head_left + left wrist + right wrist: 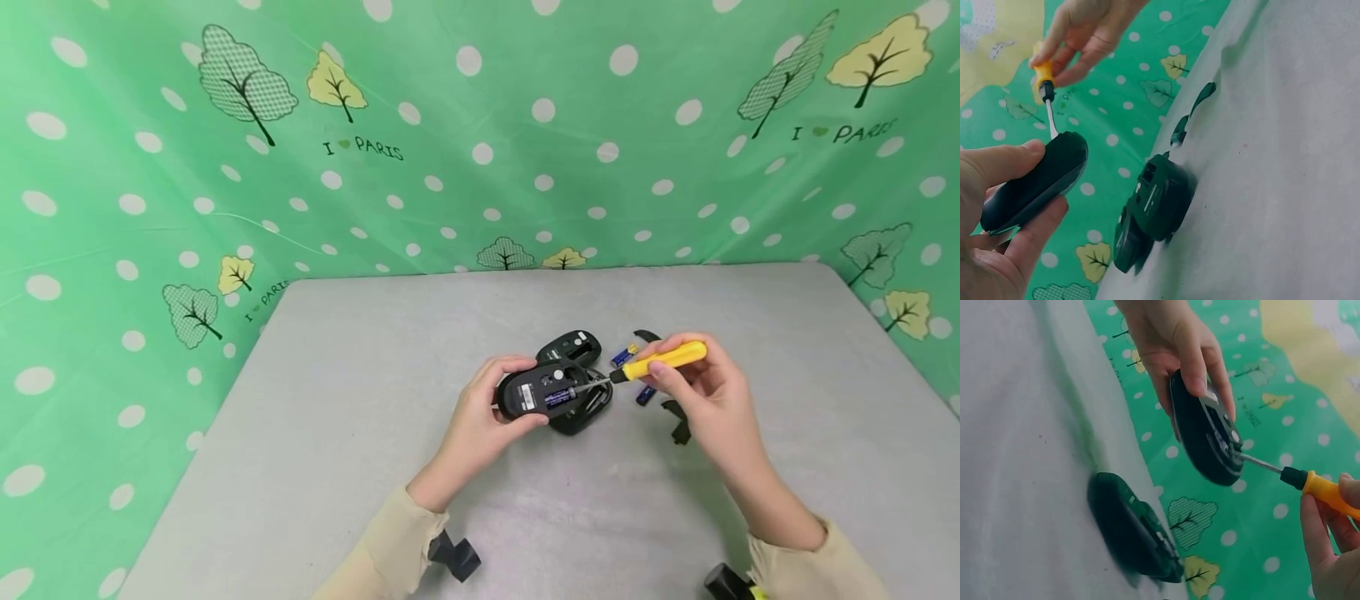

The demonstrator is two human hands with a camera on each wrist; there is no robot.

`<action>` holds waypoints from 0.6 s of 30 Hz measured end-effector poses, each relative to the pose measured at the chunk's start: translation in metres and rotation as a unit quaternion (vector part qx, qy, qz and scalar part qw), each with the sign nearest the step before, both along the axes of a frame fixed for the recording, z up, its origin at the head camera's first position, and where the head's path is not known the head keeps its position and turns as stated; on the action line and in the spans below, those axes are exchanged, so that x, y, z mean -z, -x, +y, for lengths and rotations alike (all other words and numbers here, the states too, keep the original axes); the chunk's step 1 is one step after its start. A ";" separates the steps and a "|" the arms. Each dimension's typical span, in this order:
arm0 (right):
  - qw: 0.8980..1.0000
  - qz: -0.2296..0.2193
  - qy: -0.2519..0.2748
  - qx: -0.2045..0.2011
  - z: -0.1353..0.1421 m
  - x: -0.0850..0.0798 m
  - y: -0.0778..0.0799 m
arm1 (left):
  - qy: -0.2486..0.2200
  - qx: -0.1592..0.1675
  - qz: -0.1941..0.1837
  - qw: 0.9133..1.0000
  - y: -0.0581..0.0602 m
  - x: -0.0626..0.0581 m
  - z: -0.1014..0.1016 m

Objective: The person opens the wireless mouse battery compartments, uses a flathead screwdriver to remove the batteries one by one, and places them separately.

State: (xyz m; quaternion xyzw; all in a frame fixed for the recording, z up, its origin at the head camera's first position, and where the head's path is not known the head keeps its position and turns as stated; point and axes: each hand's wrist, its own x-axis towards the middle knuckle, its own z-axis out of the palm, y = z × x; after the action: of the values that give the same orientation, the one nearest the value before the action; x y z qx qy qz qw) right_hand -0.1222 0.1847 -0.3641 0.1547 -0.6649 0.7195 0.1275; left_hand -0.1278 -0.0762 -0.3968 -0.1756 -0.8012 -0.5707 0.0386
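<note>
My left hand (483,408) grips a black computer mouse (517,398) by its sides, underside up and raised above the table. A blue battery (558,398) lies in the mouse's uncovered battery slot. My right hand (708,387) holds a screwdriver (667,360) by its yellow handle, thumb and fingers around it. The screwdriver's metal shaft (1260,461) reaches into the slot, its tip right at the battery's end. In the left wrist view, the mouse (1041,181) is seen side-on between thumb and fingers, and its slot is hidden there.
Two more black mice, a far one (570,346) and a nearer one (581,417), lie upturned on the grey table (337,433). Blue batteries (624,356) and black covers (678,423) lie to their right. A green patterned cloth (480,150) hangs behind the table.
</note>
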 end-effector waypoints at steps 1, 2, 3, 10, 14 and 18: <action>1.000 -0.015 0.013 -0.002 0.001 0.001 0.001 | 0.000 0.000 -0.001 1.000 0.000 0.000 0.000; 0.999 -0.027 0.022 -0.006 0.002 0.003 0.003 | 0.001 0.001 -0.001 1.000 0.000 0.000 0.000; 0.999 -0.037 0.029 -0.010 0.003 0.005 0.004 | 0.002 0.001 -0.001 1.000 0.000 -0.001 0.000; 0.991 -0.075 0.100 -0.048 0.010 0.017 0.010 | 0.010 0.002 -0.003 1.000 0.002 0.001 0.002; 1.000 -0.007 0.023 -0.010 0.003 0.013 0.006 | 0.018 -0.004 0.005 1.000 0.003 0.002 0.004; 0.967 0.167 -0.177 0.071 -0.013 0.003 -0.002 | 0.021 -0.016 0.013 1.000 0.004 0.003 0.006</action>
State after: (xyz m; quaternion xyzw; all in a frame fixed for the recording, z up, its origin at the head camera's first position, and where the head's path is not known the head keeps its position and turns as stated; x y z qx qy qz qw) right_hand -0.1201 0.1718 -0.3667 0.2452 -0.7605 0.5433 0.2575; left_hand -0.1317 -0.0699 -0.4002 -0.1714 -0.8149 -0.5510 0.0547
